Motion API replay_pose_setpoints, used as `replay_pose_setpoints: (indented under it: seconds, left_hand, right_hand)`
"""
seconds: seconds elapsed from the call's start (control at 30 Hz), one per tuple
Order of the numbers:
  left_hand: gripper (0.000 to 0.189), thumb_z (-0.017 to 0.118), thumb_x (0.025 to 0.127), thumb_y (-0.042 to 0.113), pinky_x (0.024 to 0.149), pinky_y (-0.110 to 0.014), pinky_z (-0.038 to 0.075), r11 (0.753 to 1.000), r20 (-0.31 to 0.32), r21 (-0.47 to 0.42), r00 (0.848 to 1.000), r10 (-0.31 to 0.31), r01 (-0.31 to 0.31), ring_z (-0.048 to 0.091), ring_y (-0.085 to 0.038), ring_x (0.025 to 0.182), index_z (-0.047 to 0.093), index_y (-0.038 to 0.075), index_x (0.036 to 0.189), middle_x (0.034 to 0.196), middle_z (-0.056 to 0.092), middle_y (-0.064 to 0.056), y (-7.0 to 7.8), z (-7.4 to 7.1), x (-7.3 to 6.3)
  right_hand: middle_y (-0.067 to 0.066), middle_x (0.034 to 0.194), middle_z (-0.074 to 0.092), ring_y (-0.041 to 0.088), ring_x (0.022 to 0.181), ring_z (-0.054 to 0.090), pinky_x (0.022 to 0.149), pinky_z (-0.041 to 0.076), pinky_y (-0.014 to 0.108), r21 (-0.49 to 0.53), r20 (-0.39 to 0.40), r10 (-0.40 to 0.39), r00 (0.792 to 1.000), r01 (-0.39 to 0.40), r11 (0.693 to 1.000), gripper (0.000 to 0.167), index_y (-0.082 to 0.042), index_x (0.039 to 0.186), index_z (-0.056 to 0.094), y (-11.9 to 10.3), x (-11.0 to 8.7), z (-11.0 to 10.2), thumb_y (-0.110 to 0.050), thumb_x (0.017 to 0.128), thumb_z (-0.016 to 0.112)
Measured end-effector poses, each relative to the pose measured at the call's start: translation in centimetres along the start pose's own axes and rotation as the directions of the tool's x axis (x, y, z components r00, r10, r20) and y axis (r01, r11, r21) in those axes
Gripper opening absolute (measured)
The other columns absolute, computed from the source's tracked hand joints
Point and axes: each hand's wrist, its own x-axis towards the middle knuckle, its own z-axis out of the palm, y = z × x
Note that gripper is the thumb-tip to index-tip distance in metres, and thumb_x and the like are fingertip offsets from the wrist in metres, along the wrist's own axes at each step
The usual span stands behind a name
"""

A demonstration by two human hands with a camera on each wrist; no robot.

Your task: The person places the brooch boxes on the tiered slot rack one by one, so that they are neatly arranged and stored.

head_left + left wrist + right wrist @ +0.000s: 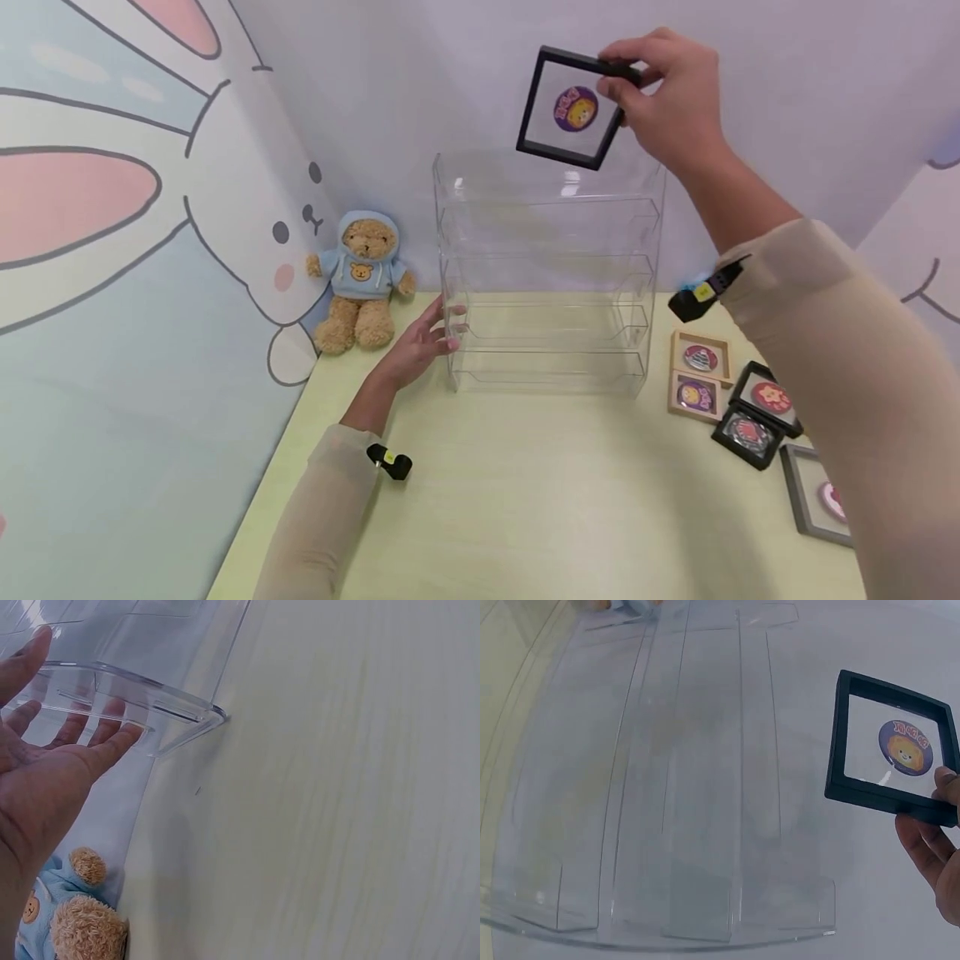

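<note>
My right hand [671,92] pinches a black square frame [534,100] by its right edge, in the air above a clear tiered display rack [555,362]. A round purple badge with a yellow lion-like face [576,109] sits inside the frame's transparent window. In the right wrist view the frame [835,742] is apart from the rack [705,825]. My left hand [412,354] holds the left side of the rack low down, near the table. Its thumb and fingers spread about the clear edge [172,705] in the left wrist view, partly seen through the plastic.
A teddy bear [362,279] in a blue hoodie sits left of the rack. On the table's right lie wooden frames [673,375], black frames [759,457] and a grey frame [797,500], with round badges. Behind the rack rises a wall [360,100].
</note>
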Motion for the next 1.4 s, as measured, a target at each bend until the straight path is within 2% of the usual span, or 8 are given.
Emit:
replay_pose_setpoints:
  seconds: [0.17, 0.3, 0.47, 0.7, 0.9, 1.07, 1.23, 1.4]
  left_hand:
    - [0.094, 0.059, 0.107, -0.004, 0.128, -0.062, 0.037, 1.0, 0.005, 0.003, 1.0, -0.014, 0.014, 0.035, -0.048, 0.164, 0.011, 0.03, 0.18, 0.177, 0.028, -0.019, 0.2, 0.4, 0.1]
    - [0.094, 0.058, 0.106, -0.006, 0.128, -0.059, 0.037, 1.0, 0.015, -0.007, 1.0, -0.019, 0.019, 0.034, -0.049, 0.164, 0.01, 0.028, 0.18, 0.177, 0.027, -0.02, 0.4, 0.8, 0.2]
    - [0.094, 0.058, 0.106, -0.006, 0.126, -0.051, 0.04, 1.0, 0.032, -0.016, 0.999, -0.011, 0.012, 0.032, -0.05, 0.164, 0.01, 0.027, 0.18, 0.178, 0.026, -0.021, 0.4, 1.3, 0.3]
    - [0.092, 0.057, 0.108, -0.007, 0.115, -0.036, 0.048, 1.0, 0.033, 0.001, 0.999, -0.006, 0.006, 0.034, -0.05, 0.163, 0.012, 0.027, 0.18, 0.177, 0.026, -0.02, 0.3, 1.3, 0.7]
    - [0.092, 0.057, 0.107, -0.007, 0.118, -0.044, 0.046, 1.0, 0.033, 0.007, 0.999, -0.016, 0.015, 0.037, -0.048, 0.162, 0.013, 0.028, 0.18, 0.175, 0.029, -0.018, 0.2, 1.5, 0.9]
    - [0.093, 0.057, 0.107, -0.007, 0.115, -0.038, 0.048, 1.0, 0.042, 0.004, 0.999, -0.012, 0.012, 0.036, -0.049, 0.162, 0.012, 0.029, 0.18, 0.176, 0.028, -0.018, 0.3, 1.6, 0.9]
    - [0.093, 0.057, 0.107, -0.007, 0.118, -0.04, 0.047, 1.0, 0.054, -0.002, 0.999, -0.008, 0.008, 0.034, -0.05, 0.163, 0.011, 0.028, 0.18, 0.177, 0.026, -0.019, 0.2, 1.6, 1.0]
    - [0.093, 0.058, 0.107, -0.005, 0.119, -0.041, 0.046, 1.0, 0.04, -0.002, 0.999, -0.02, 0.02, 0.037, -0.046, 0.163, 0.013, 0.03, 0.18, 0.177, 0.028, -0.016, 0.1, 1.5, 1.0]
  right_hand:
    - [-0.015, 0.118, 0.065, -0.002, 0.095, 0.06, 0.091, 0.06, 0.019, -0.032, 0.009, 0.021, 1.0, -0.021, 0.999, 0.032, -0.021, 0.139, 0.079, -1.1, 1.3, 2.3, -0.024, 0.109, 0.07]
    - [0.001, 0.136, 0.07, 0.006, 0.109, 0.064, 0.098, 0.059, 0.022, -0.101, 0.062, 0.01, 0.998, -0.003, 0.995, 0.033, -0.02, 0.143, 0.076, -1.6, 1.4, 4.5, -0.023, 0.112, 0.066]
    - [0.003, 0.142, 0.071, 0.015, 0.124, 0.066, 0.103, 0.059, 0.025, -0.145, 0.151, 0.003, 0.989, 0.019, 0.989, 0.034, -0.021, 0.145, 0.075, -2.1, 1.3, 6.5, -0.021, 0.113, 0.064]
    - [0.005, 0.141, 0.071, 0.017, 0.123, 0.066, 0.106, 0.059, 0.029, -0.15, 0.234, -0.005, 0.972, 0.042, 0.988, 0.036, -0.021, 0.147, 0.074, -2.3, 1.2, 7.7, -0.017, 0.114, 0.061]
    - [0.006, 0.142, 0.071, 0.018, 0.124, 0.067, 0.105, 0.059, 0.03, -0.126, 0.254, -0.013, 0.967, 0.047, 0.991, 0.037, -0.02, 0.149, 0.073, -1.8, 0.8, 7.8, -0.016, 0.113, 0.062]
    - [0.002, 0.151, 0.068, 0.02, 0.131, 0.068, 0.105, 0.06, 0.035, -0.146, 0.269, -0.006, 0.963, 0.048, 0.988, 0.045, -0.024, 0.158, 0.064, -1.4, 0.7, 7.0, -0.025, 0.113, 0.064]
    - [0.0, 0.16, 0.063, 0.021, 0.139, 0.067, 0.108, 0.061, 0.04, -0.176, 0.268, 0.005, 0.964, 0.044, 0.983, 0.055, -0.03, 0.165, 0.055, -0.6, 0.2, 5.2, -0.041, 0.112, 0.064]
    - [0.004, 0.158, 0.065, 0.026, 0.139, 0.068, 0.11, 0.06, 0.045, -0.157, 0.242, -0.022, 0.97, 0.061, 0.986, 0.06, -0.027, 0.164, 0.056, 0.9, -0.8, 2.3, -0.049, 0.109, 0.067]
